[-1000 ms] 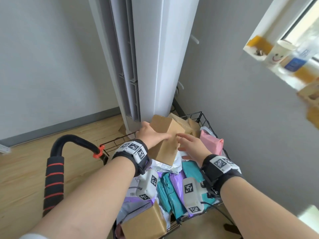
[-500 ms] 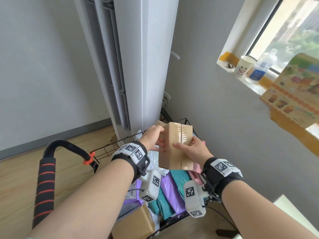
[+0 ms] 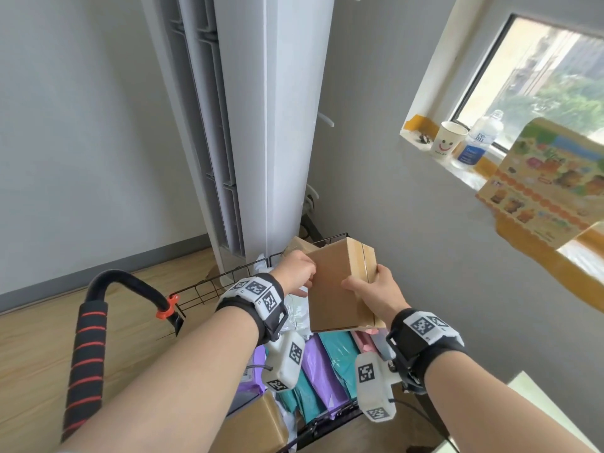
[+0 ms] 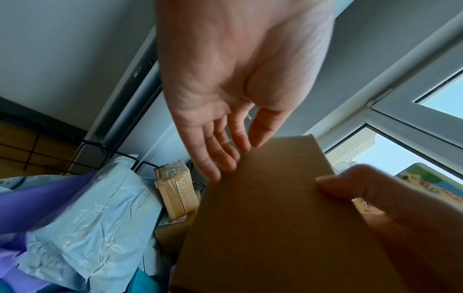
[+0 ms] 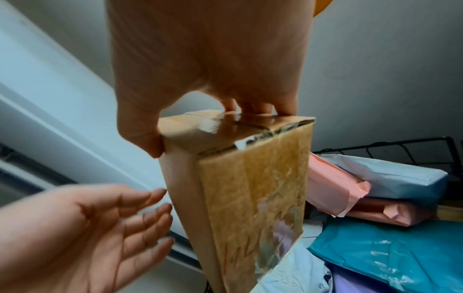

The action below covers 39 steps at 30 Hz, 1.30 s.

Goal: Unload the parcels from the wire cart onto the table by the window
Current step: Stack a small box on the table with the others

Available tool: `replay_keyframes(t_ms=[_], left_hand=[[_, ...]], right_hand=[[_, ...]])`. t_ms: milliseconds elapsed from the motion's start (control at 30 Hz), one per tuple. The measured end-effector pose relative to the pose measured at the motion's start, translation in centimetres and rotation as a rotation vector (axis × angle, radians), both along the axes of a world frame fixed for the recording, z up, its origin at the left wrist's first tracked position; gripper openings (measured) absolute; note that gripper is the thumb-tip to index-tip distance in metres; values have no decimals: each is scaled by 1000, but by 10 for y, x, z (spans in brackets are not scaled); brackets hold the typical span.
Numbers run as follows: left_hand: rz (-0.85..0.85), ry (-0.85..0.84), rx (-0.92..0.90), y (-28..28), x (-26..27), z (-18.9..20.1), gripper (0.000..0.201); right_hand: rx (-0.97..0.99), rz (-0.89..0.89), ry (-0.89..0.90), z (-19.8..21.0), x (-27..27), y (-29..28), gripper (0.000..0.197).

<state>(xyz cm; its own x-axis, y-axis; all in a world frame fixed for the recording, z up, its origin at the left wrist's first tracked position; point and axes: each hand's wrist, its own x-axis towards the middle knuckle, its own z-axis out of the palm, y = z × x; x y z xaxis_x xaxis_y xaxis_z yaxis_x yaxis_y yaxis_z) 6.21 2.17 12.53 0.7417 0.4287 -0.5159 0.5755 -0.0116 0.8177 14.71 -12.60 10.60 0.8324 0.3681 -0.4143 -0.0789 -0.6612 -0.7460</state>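
Head view — brown cardboard box (image 3: 340, 286) held above wire cart (image 3: 202, 289), right hand (image 3: 376, 297) gripping.

Pinched at taped end between right thumb and curled fingers (image 5: 260, 108), seen from right wrist; tilted, clear of parcels beneath. Left hand (image 4: 225, 95) spread flat — straight fingers just at box's left face, contact unclear. Below in cart: teal mailer (image 3: 336, 351), purple mailer (image 3: 322, 371), pink parcel (image 5: 333, 190), pale blue parcel (image 4: 95, 228), small taped box (image 4: 175, 192). White table corner (image 3: 549, 416) at lower right, under window (image 3: 536, 80).
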Motion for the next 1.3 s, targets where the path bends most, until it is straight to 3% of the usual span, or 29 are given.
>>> replay_keyframes(t_ms=[133,233,267,400,433,567,667,800,867,900,1000,1067,1200,1233,1300], left_hand=[[96,-15,-14,10,-1,1,15],[52,-14,-123,13,4,5,65],[40,-20,-173,13,6,7,73],[3,-59,-331,10,9,20,57],[-19,-65,-325,8,10,21,59],[-14,-123,-120,4,19,24,103],[-33,-100,105,2,24,26,116],[-62,-44,194,0,35,23,132],[-68,-42,148,3,45,16,125],[-54,-47,93,4,47,16,115],[-48,-115,-123,-3,43,38,66],[-58,-151,-169,-5,45,41,39],[-87,-122,-144,-5,53,28,33],[-95,-123,-141,-6,55,25,32],[-98,-146,-127,-7,61,19,31]], right_hand=[[182,-54,83,15,8,-5,45],[332,-104,227,26,10,-9,25],[364,-126,277,27,12,-10,23],[410,-187,414,32,14,-15,27],[405,-204,431,33,14,-15,28],[301,-207,333,35,19,-16,27],[282,-121,278,39,20,-15,40],[278,-83,213,46,18,-16,79],[251,-62,197,49,18,-18,102],[231,-41,182,51,17,-19,104],[138,-16,97,53,19,-21,112],[107,-30,78,53,20,-21,119],[152,-140,99,52,25,-25,58],[166,-157,116,51,26,-27,55],[185,-169,152,49,26,-31,68]])
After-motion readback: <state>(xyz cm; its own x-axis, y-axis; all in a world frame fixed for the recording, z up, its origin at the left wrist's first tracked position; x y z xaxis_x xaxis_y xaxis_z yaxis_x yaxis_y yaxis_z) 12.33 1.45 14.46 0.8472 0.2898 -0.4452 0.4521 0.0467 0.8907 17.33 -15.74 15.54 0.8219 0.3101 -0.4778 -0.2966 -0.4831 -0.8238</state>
